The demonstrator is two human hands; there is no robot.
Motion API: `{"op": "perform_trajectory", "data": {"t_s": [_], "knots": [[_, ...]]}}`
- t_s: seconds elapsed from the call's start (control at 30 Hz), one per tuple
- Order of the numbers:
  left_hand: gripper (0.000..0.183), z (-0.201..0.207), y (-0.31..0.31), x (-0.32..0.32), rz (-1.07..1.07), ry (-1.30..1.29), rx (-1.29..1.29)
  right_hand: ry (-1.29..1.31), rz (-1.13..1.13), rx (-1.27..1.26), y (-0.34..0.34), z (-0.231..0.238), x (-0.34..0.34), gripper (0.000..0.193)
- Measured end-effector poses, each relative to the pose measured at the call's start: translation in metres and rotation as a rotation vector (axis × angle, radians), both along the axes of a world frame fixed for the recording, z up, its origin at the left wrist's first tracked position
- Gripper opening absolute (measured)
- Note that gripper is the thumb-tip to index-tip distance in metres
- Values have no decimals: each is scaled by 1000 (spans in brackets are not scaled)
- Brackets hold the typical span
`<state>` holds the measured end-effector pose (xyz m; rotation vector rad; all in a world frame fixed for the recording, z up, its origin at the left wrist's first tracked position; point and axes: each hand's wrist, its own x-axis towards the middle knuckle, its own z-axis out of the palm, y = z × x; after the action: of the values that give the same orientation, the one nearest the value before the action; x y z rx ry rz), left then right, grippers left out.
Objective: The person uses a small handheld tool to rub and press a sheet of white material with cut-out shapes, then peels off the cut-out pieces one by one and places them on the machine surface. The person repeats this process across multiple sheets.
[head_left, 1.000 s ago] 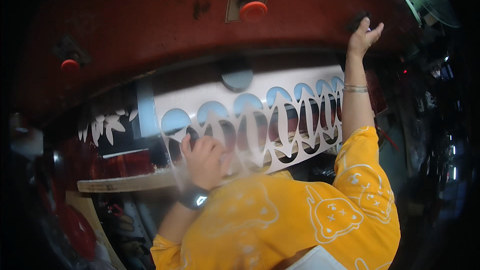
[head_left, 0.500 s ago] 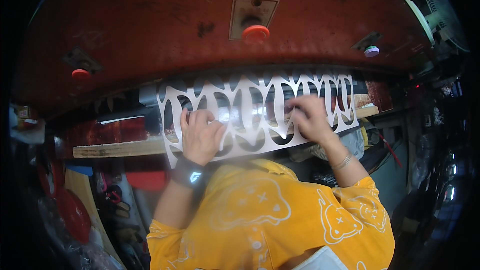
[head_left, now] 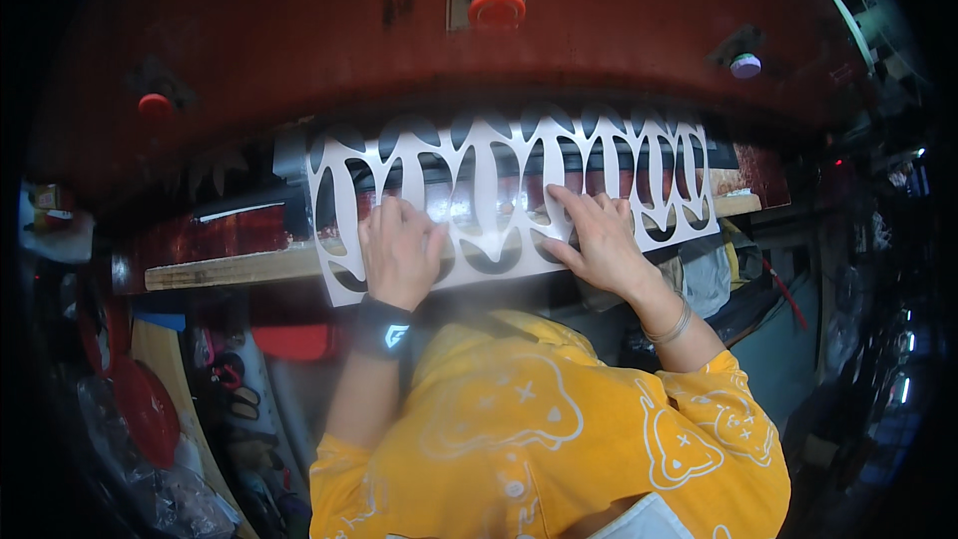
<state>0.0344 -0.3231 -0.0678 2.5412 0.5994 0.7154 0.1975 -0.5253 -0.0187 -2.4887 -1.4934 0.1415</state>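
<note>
A white sheet (head_left: 486, 190) with rows of curved cut-outs lies across the work surface below the red machine. On its left part rests my left hand (head_left: 402, 252), fingers fairly close together on the sheet and thumb held apart. My right hand (head_left: 607, 245) is open on the right half, its index finger and thumb spread over the strips between cut-outs. Neither hand visibly grips anything. The sheet's far edge lies in shadow close to the machine's lower edge.
The red machine front (head_left: 619, 10) spans the far side, with a middle red button (head_left: 497, 10), a left red button (head_left: 154, 105) and a pale purple button (head_left: 745, 66). A wooden strip (head_left: 225, 269) edges the work surface. A red stool (head_left: 148, 409) stands at lower left.
My right hand, blurred with its fingers drawn in before, now lies spread on the sheet. My left hand stays at the sheet's left part. The whole view has shifted slightly.
</note>
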Motion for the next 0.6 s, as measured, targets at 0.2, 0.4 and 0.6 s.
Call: {"op": "perform_trajectory", "data": {"t_s": [0.2, 0.4, 0.6], "knots": [[11, -2, 3, 6, -30, 115, 22, 497, 178, -243, 14, 49, 41, 62], [11, 71, 25, -5, -157, 196, -77, 610, -9, -35, 83, 86, 129, 51], [67, 70, 71, 74, -92, 20, -65, 272, -19, 334, 221, 13, 118, 86]]}}
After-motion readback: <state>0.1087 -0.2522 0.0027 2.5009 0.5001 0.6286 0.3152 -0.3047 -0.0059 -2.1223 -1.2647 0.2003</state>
